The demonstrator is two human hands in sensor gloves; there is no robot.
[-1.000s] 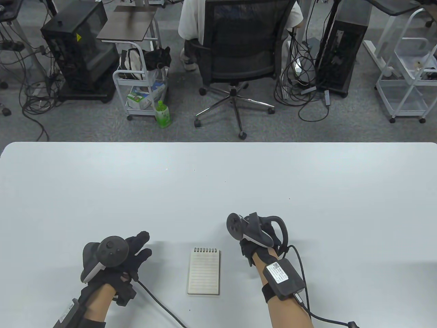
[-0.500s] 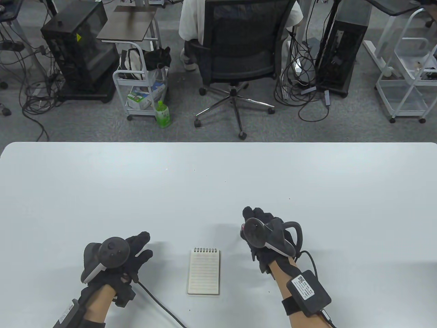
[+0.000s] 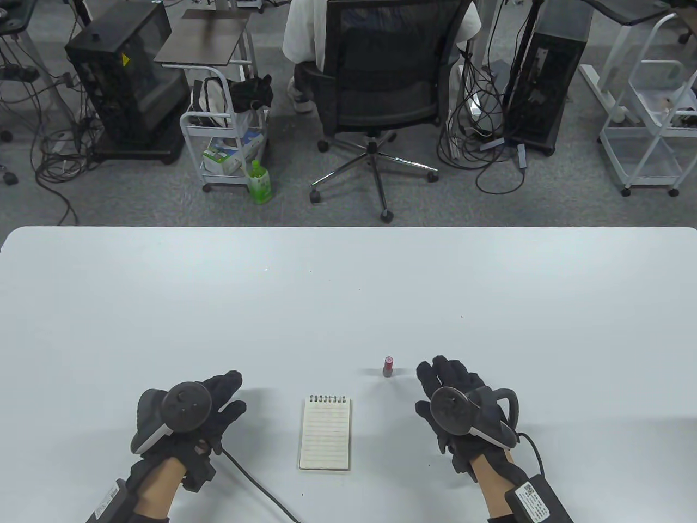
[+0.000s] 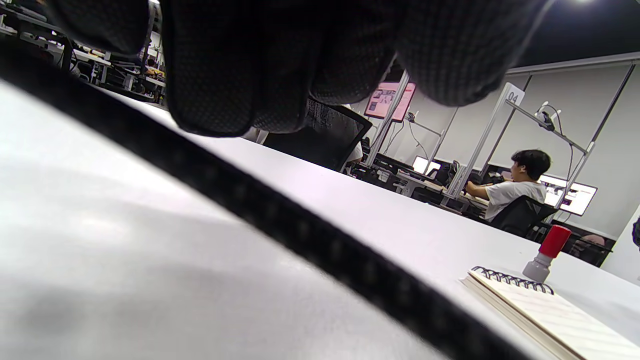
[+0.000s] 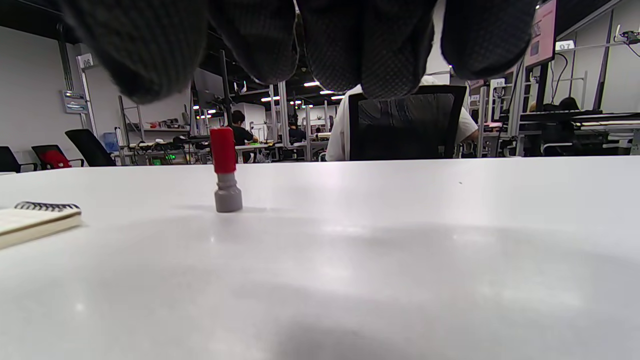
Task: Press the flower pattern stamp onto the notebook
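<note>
A small stamp (image 3: pixel 388 366) with a red top and grey base stands upright on the white table (image 3: pixel 348 283), just beyond the notebook's upper right corner. It also shows in the right wrist view (image 5: pixel 226 170) and the left wrist view (image 4: pixel 546 253). The spiral notebook (image 3: pixel 325 432) lies flat, lined page up, between my hands. My right hand (image 3: pixel 444 392) rests open and empty to the right of the stamp, apart from it. My left hand (image 3: pixel 220 400) rests open and empty left of the notebook.
A black cable (image 3: pixel 256 482) runs from my left wrist toward the table's near edge. Beyond the far edge stand an office chair (image 3: pixel 381 81) with a seated person, a white cart (image 3: pixel 226 141) and computer towers.
My right hand has let go of the stamp, leaving it upright on the table, and has drawn back toward me and to the right. My left hand has barely moved.
</note>
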